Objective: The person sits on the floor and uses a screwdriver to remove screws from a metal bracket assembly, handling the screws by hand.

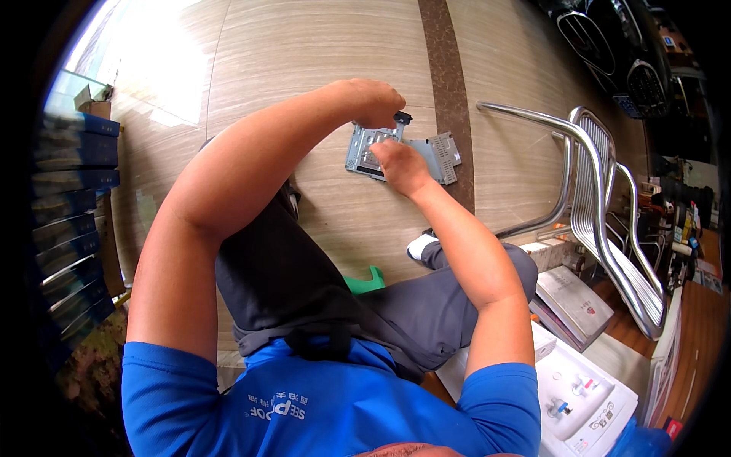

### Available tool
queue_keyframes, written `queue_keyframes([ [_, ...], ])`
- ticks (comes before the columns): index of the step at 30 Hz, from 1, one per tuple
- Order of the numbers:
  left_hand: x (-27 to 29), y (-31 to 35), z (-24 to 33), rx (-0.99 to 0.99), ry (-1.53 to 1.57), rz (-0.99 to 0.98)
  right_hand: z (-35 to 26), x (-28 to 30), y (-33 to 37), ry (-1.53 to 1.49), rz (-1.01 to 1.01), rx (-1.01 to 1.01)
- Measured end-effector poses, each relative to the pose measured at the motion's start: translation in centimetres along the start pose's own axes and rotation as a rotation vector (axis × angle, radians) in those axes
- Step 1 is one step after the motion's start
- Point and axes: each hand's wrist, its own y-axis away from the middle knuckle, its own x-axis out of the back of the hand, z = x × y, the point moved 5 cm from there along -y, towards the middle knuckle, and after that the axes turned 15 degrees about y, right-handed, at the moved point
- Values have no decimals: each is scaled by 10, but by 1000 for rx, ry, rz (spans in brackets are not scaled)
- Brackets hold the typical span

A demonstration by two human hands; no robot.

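Observation:
On the floor in front of me lies a grey metal chassis, a flat open frame with inner parts showing. A flat grey plate with a slotted edge extends from its right side. My left hand is closed over the chassis's far edge, fingertips beside a small black part. What those fingers grip is hidden. Above the chassis's middle, my right hand is closed, its fingers bent down toward the inner parts. Anything in that hand is too small to make out.
A green plastic stool shows between my legs. To the right stand a chrome metal chair, a large book and a white water dispenser. Blue boxes are stacked at left. A dark strip crosses the tiled floor.

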Motion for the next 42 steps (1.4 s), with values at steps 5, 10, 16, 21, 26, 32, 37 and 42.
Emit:
queue_keyframes([
  [5, -2, -4, -3, -11, -9, 4, 5, -6, 2, 6, -10, -68],
  [10, -5, -6, -5, -10, -14, -3, 6, -6, 2, -88, 20, -103],
  [16, -5, -7, -4, -38, -25, 7, 11, -6, -1, -68, 32, -55],
  [21, -7, -5, -5, -26, -35, -5, 5, 1, -2, 32, -39, -18],
  [26, -8, -3, -3, -38, -40, 3, 5, -5, -1, -10, -19, -78],
  [32, -35, -11, -30, -98, 174, 225, 16, -12, -4, -156, 50, -146],
  [37, -102, -29, -112, 283, 1005, 651, 18, -4, -11, -393, -55, -270],
  [42, -192, -32, -137, 435, 1235, 756, 27, 2, -15, -497, 8, -355],
])
